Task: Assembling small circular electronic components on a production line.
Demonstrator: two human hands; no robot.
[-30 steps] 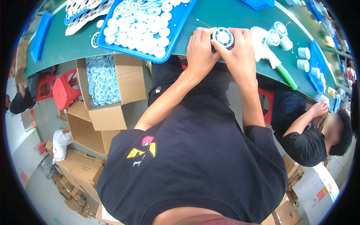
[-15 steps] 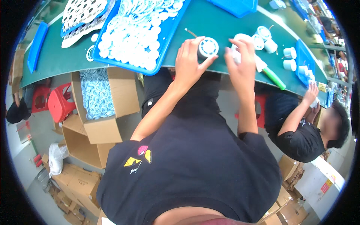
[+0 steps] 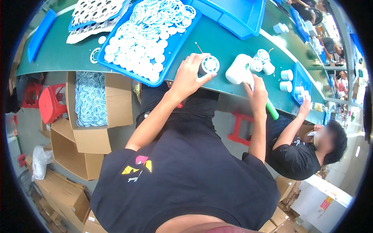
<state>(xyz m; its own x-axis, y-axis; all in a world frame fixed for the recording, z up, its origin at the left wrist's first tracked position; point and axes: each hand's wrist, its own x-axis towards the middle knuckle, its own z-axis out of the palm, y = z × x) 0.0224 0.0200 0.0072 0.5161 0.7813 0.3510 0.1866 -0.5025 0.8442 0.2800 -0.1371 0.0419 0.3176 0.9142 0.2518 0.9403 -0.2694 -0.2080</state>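
My left hand point(image 3: 189, 77) is closed around the side of a dark-sided round part point(image 3: 210, 64) with a white and pale blue slotted disc on top; a thin wire point(image 3: 199, 47) sticks up behind it. Beside a white plastic container point(image 3: 237, 70), my right hand point(image 3: 257, 95) has its fingers closed on a tool with a green handle point(image 3: 272, 111). The handle passes behind the hand, and a pale part shows at the fingertips, by the container. Which kind of tool it is, I cannot tell.
Several white cylinders with wires point(image 3: 263, 56) stand right of the container. A blue tray point(image 3: 168, 64) holds many white discs and rings; a blue bin point(image 3: 237, 19) is behind. On the right a co-worker point(image 3: 295, 155) sits near another blue tray point(image 3: 299, 79). An open carton of rings point(image 3: 118, 97) stands below the table.
My right hand, which was blurred above the white container, has come down and closed on the green-handled tool. The container shows more fully now. My left hand keeps its hold. The whole view has shifted.
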